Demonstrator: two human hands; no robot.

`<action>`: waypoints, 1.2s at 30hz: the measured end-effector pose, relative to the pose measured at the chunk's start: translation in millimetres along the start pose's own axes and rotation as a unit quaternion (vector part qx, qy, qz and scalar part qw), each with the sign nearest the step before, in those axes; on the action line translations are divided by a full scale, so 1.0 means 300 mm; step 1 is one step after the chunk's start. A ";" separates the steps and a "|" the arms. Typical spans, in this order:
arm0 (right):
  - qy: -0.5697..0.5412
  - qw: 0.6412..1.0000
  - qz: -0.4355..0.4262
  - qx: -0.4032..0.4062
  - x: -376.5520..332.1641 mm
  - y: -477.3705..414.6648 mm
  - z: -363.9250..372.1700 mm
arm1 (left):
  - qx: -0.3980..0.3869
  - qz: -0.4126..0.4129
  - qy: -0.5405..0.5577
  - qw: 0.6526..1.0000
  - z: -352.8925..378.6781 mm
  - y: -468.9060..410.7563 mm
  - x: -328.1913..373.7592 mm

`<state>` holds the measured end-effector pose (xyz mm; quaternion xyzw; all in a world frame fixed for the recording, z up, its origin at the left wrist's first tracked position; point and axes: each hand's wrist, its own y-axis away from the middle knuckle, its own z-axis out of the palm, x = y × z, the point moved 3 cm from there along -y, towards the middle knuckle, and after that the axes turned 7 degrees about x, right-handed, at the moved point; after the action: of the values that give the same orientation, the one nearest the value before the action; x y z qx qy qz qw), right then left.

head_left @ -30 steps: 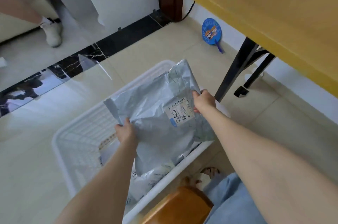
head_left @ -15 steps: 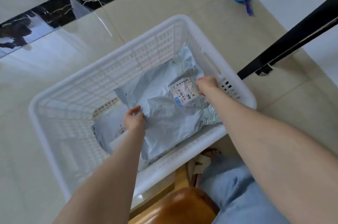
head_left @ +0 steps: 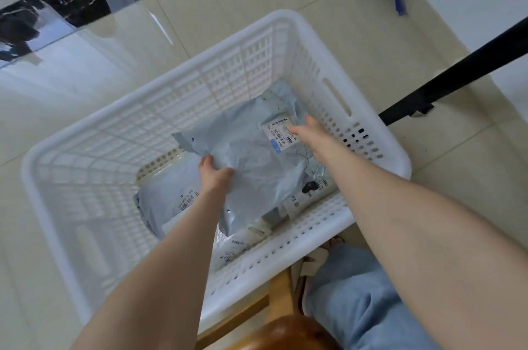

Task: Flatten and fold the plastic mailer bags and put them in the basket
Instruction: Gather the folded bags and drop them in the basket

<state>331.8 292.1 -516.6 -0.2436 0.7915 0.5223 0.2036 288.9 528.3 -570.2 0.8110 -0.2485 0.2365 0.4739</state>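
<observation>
With the left hand (head_left: 215,175) pinching the folded mailer (head_left: 254,163) and the right hand (head_left: 308,132) resting extended fingers on its label (head_left: 276,136), the mailer should be laid flat in the basket (head_left: 283,19) before release.

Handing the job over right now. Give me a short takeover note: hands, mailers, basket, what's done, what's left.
Left hand: grips the top mailer at its near-left edge.
Right hand: at the mailer's right side by the shipping label; unclear whether it pinches or only touches.
Top mailer: low inside the white basket, over other mailers.
Done: this bag is in the basket.
Left: let go and pull both hands out. No loose bags are in view.
</observation>
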 end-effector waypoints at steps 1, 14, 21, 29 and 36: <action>0.003 1.000 0.003 -0.012 0.005 0.007 0.006 | -0.014 0.000 -0.007 1.000 0.002 0.000 0.007; 0.191 0.979 -0.071 -0.007 -0.117 0.215 -0.084 | -0.028 0.137 -0.307 0.941 0.014 0.243 0.312; 0.235 0.962 -0.141 0.006 -0.244 0.493 -0.225 | -0.123 0.264 -0.358 0.887 0.047 0.486 0.540; 0.205 0.964 -0.169 0.014 -0.313 0.848 -0.388 | -0.142 0.361 -0.398 0.831 -0.060 0.801 0.725; 0.165 0.967 -0.196 -0.002 -0.357 1.153 -0.531 | -0.126 0.418 -0.342 0.832 -0.178 1.110 0.886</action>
<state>199.5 279.1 -144.1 -0.4768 0.7502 0.4262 0.1681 275.2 385.7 -165.5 0.5922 -0.7377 0.0866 0.3124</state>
